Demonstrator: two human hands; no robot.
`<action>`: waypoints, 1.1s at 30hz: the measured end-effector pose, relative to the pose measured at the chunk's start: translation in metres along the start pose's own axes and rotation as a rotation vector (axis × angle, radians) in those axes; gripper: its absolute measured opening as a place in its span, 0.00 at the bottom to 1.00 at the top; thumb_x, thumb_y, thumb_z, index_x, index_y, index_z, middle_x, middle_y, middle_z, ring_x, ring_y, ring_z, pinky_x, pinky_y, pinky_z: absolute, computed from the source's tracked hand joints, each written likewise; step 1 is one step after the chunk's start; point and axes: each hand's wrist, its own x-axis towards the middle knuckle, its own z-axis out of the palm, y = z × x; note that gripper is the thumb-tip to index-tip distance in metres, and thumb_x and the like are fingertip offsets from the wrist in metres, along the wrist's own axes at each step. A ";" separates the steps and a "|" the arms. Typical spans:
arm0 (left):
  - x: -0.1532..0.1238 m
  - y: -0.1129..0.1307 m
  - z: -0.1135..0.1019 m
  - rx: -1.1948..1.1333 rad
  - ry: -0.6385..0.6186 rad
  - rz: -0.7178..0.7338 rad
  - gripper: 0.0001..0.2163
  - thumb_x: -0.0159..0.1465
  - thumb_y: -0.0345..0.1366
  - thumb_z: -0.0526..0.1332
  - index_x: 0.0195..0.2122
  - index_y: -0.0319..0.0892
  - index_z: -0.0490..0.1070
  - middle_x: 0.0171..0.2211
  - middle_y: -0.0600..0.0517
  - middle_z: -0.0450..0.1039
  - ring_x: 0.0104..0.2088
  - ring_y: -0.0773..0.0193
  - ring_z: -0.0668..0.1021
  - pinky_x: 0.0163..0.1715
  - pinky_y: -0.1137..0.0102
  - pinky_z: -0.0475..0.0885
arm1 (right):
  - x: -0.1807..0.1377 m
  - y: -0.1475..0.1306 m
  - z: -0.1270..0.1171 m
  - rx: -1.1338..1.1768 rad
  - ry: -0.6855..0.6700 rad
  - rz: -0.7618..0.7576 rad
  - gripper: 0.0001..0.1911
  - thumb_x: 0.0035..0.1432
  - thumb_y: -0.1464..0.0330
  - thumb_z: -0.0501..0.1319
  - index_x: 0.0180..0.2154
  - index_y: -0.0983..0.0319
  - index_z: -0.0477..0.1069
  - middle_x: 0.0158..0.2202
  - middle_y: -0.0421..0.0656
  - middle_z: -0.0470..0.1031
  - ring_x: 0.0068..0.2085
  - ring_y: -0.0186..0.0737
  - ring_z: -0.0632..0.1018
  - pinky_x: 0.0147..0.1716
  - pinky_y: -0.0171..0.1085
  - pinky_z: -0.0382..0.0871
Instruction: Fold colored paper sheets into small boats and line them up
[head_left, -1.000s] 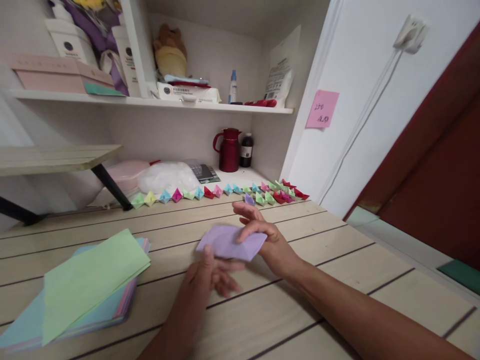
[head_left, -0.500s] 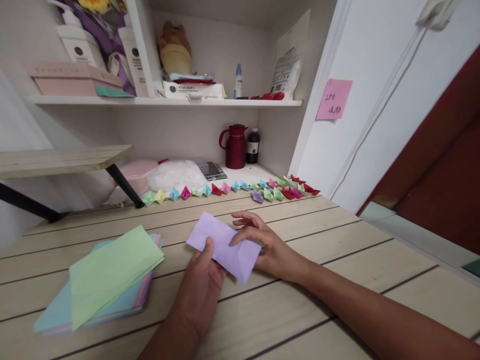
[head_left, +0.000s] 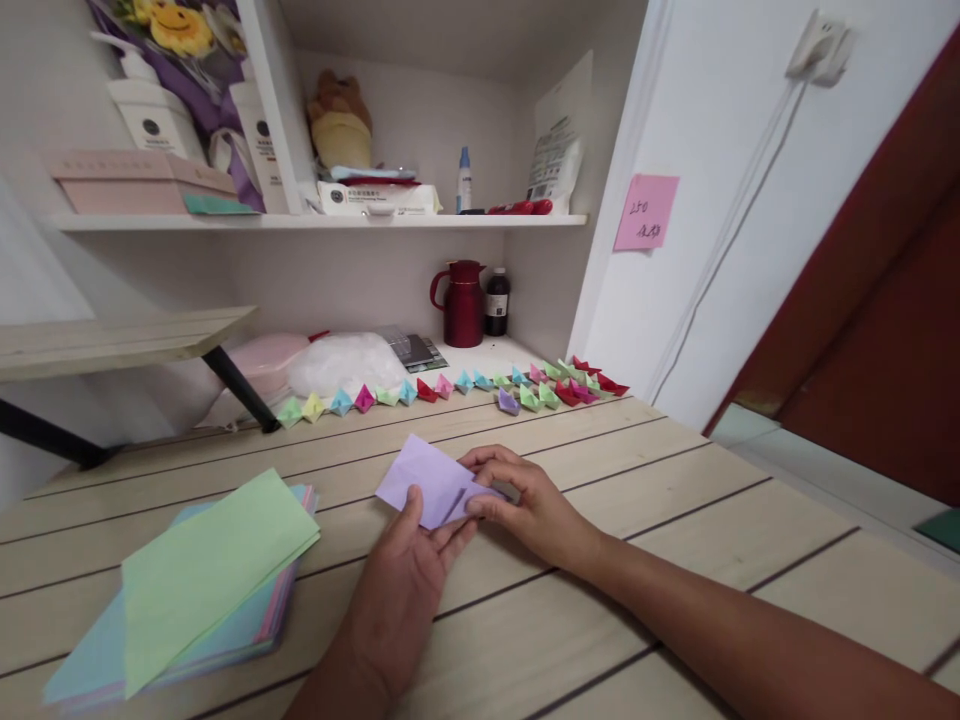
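Observation:
A folded lilac sheet of paper lies low over the wooden table, held between both hands. My left hand grips its near edge, thumb on top and fingers under it. My right hand pinches the right end, fingers curled over a fold. A stack of coloured paper sheets, pale green on top, lies to the left of the hands.
A row of several small folded paper boats runs along the table's back edge. Behind it stand a dark red jug, a dark bottle and a plastic bag. A shelf above carries boxes and bottles. A pink note sticks on the wall.
The right hand has folded the paper's right part inward, so the lilac sheet looks shorter. Both hands stay at the same spot on the table.

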 end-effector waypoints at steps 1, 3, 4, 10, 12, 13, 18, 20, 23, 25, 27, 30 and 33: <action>0.000 0.000 0.001 0.010 -0.004 0.002 0.22 0.66 0.47 0.55 0.58 0.41 0.65 0.55 0.42 0.71 0.56 0.53 0.73 0.59 0.54 0.63 | 0.000 0.000 0.001 0.023 0.015 0.016 0.07 0.56 0.65 0.65 0.29 0.60 0.72 0.47 0.46 0.73 0.50 0.43 0.73 0.52 0.41 0.65; -0.002 0.000 0.002 0.034 0.002 0.025 0.22 0.65 0.47 0.56 0.57 0.42 0.66 0.55 0.42 0.72 0.56 0.53 0.72 0.60 0.54 0.63 | 0.000 0.000 0.002 0.064 0.043 0.056 0.09 0.56 0.64 0.64 0.28 0.61 0.71 0.45 0.46 0.74 0.48 0.42 0.74 0.49 0.40 0.66; -0.004 -0.001 0.003 0.052 0.005 0.040 0.21 0.64 0.46 0.58 0.56 0.42 0.66 0.55 0.43 0.72 0.56 0.54 0.72 0.59 0.54 0.63 | 0.000 0.000 0.003 0.076 0.053 0.081 0.10 0.57 0.63 0.63 0.28 0.61 0.70 0.42 0.45 0.75 0.45 0.41 0.75 0.46 0.39 0.67; -0.001 -0.011 0.002 0.260 0.100 0.176 0.18 0.54 0.33 0.69 0.46 0.40 0.74 0.47 0.44 0.78 0.50 0.54 0.77 0.55 0.59 0.67 | 0.000 -0.001 0.005 0.120 0.066 0.194 0.14 0.50 0.61 0.68 0.30 0.61 0.67 0.26 0.36 0.70 0.27 0.33 0.70 0.28 0.32 0.63; 0.004 -0.015 -0.002 0.365 0.206 0.235 0.15 0.50 0.32 0.69 0.40 0.38 0.76 0.40 0.46 0.80 0.44 0.54 0.79 0.49 0.61 0.71 | -0.001 -0.002 0.006 0.186 0.055 0.201 0.16 0.48 0.63 0.70 0.36 0.60 0.66 0.27 0.35 0.70 0.27 0.32 0.70 0.28 0.32 0.63; 0.007 -0.016 -0.004 0.424 0.244 0.265 0.14 0.49 0.32 0.70 0.38 0.38 0.77 0.37 0.47 0.81 0.41 0.54 0.80 0.46 0.61 0.73 | -0.001 -0.002 0.007 0.223 0.043 0.207 0.20 0.47 0.64 0.70 0.40 0.60 0.66 0.27 0.35 0.70 0.28 0.32 0.71 0.29 0.32 0.64; 0.011 -0.015 -0.008 0.563 0.304 0.374 0.18 0.44 0.36 0.72 0.37 0.39 0.77 0.29 0.49 0.80 0.33 0.56 0.80 0.36 0.66 0.75 | 0.000 0.000 0.011 0.424 -0.042 0.319 0.22 0.41 0.62 0.73 0.37 0.63 0.70 0.27 0.36 0.72 0.29 0.33 0.72 0.30 0.33 0.64; 0.011 -0.014 -0.008 0.530 0.313 0.383 0.20 0.45 0.41 0.72 0.38 0.39 0.76 0.30 0.48 0.80 0.32 0.57 0.80 0.31 0.68 0.74 | 0.001 0.002 0.012 0.502 -0.003 0.379 0.21 0.38 0.60 0.74 0.28 0.63 0.68 0.25 0.36 0.70 0.26 0.31 0.70 0.27 0.31 0.61; 0.013 -0.013 -0.011 0.465 0.279 0.362 0.23 0.47 0.45 0.71 0.41 0.38 0.74 0.32 0.46 0.79 0.32 0.59 0.79 0.29 0.69 0.73 | 0.001 0.004 0.012 0.584 0.058 0.438 0.23 0.35 0.59 0.75 0.26 0.63 0.66 0.23 0.34 0.69 0.23 0.28 0.67 0.24 0.30 0.57; 0.014 -0.013 -0.014 0.441 0.251 0.350 0.24 0.47 0.46 0.71 0.41 0.37 0.73 0.32 0.45 0.79 0.32 0.59 0.79 0.30 0.69 0.73 | 0.001 0.004 0.011 0.605 0.064 0.461 0.24 0.34 0.59 0.76 0.26 0.63 0.66 0.22 0.34 0.68 0.23 0.28 0.66 0.24 0.29 0.56; 0.015 -0.014 -0.016 0.441 0.257 0.366 0.25 0.48 0.46 0.71 0.44 0.37 0.71 0.31 0.45 0.78 0.31 0.59 0.79 0.30 0.68 0.73 | 0.001 0.003 0.011 0.609 0.058 0.464 0.24 0.34 0.59 0.76 0.26 0.64 0.66 0.22 0.34 0.68 0.23 0.28 0.66 0.24 0.29 0.55; 0.014 -0.015 -0.015 0.456 0.304 0.447 0.34 0.49 0.43 0.71 0.56 0.41 0.61 0.37 0.45 0.78 0.33 0.58 0.80 0.31 0.68 0.73 | 0.001 0.005 0.012 0.599 0.042 0.451 0.23 0.36 0.59 0.75 0.26 0.64 0.66 0.22 0.34 0.68 0.23 0.28 0.65 0.24 0.30 0.54; 0.013 -0.015 -0.011 0.465 0.344 0.539 0.44 0.47 0.37 0.71 0.63 0.47 0.51 0.45 0.45 0.75 0.38 0.59 0.80 0.36 0.68 0.74 | 0.000 0.008 0.012 0.568 0.042 0.425 0.21 0.40 0.59 0.74 0.26 0.63 0.66 0.22 0.33 0.66 0.23 0.28 0.64 0.24 0.30 0.53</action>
